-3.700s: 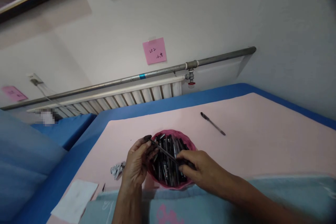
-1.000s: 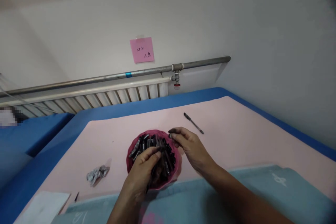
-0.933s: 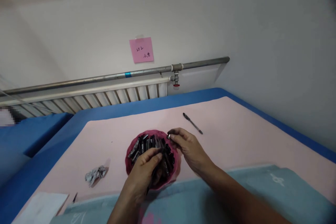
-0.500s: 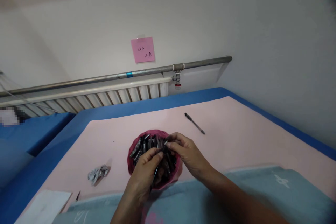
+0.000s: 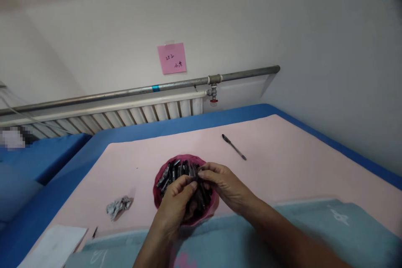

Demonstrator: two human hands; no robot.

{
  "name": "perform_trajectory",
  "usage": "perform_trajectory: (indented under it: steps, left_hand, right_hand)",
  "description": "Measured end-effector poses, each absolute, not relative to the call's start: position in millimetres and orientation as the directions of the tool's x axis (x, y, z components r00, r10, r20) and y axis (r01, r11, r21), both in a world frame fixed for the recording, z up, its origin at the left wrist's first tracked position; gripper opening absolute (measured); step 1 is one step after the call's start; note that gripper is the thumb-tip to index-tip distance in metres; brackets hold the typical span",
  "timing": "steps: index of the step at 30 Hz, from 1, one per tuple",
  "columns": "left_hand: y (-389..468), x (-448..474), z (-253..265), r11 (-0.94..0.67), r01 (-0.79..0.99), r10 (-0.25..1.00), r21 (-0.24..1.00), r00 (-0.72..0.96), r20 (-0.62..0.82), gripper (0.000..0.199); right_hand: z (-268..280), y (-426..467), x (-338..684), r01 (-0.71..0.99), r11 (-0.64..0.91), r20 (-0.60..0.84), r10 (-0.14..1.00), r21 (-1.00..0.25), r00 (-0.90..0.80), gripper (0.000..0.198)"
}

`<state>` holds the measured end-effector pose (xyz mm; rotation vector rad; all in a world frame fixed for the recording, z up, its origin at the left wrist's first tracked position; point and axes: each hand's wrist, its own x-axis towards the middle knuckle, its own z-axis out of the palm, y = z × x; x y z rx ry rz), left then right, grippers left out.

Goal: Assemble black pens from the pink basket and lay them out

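Note:
Over a pink basket (image 5: 158,201) with a wavy rim, my left hand (image 5: 179,194) and my right hand (image 5: 220,180) meet fingertip to fingertip. Both are closed in a pinch around a small dark pen part (image 5: 195,178), mostly hidden by the fingers. Black pen caps and other dark pen pieces (image 5: 171,173) fill the basket beneath them. Beyond my right hand, a whole black pen (image 5: 234,146) with a clear barrel lies on the pink table mat (image 5: 282,163).
Left of the basket lies a crumpled grey-white wad (image 5: 119,207). A white sheet (image 5: 55,245) and a small dark pointed piece (image 5: 95,232) are near the front left. Blue-green cloth (image 5: 310,226) covers the front edge. A radiator (image 5: 150,113) and pipe run behind.
A thin shiny rod that showed below my left hand is out of sight now. Both hands stay pinched together over the basket, and my right fingers have shifted slightly downward.

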<state>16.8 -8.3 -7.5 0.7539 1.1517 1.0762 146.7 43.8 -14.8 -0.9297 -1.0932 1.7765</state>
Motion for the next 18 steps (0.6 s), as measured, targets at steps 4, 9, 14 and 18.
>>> perform_trajectory:
  steps: [4, 9, 14, 18]
  left_hand:
    - [-9.2, 18.8, -6.4, 0.298, -0.264, 0.954, 0.917, 0.062, -0.292, 0.02]
    - [-10.4, 20.3, -3.2, 0.292, -0.33, 0.954, 0.898, 0.028, -0.3, 0.021]
    - [-8.1, 15.9, -6.6, 0.27, -0.352, 0.939, 0.896, -0.112, -0.326, 0.021]
    - [-6.5, 15.3, -8.7, 0.297, -0.33, 0.943, 0.896, -0.047, -0.33, 0.021]
  right_hand:
    - [-11.6, 41.6, 144.6, -0.241, -0.255, -0.157, 0.919, -0.937, -0.361, 0.017]
    - [-8.8, 37.3, 142.5, -0.314, -0.271, -0.122, 0.898, -0.91, -0.422, 0.015]
    - [-7.0, 32.9, 141.5, -0.276, -0.247, -0.141, 0.924, -0.929, -0.354, 0.02]
    - [-0.3, 30.9, 141.3, -0.364, -0.307, -0.13, 0.89, -0.879, -0.437, 0.022]
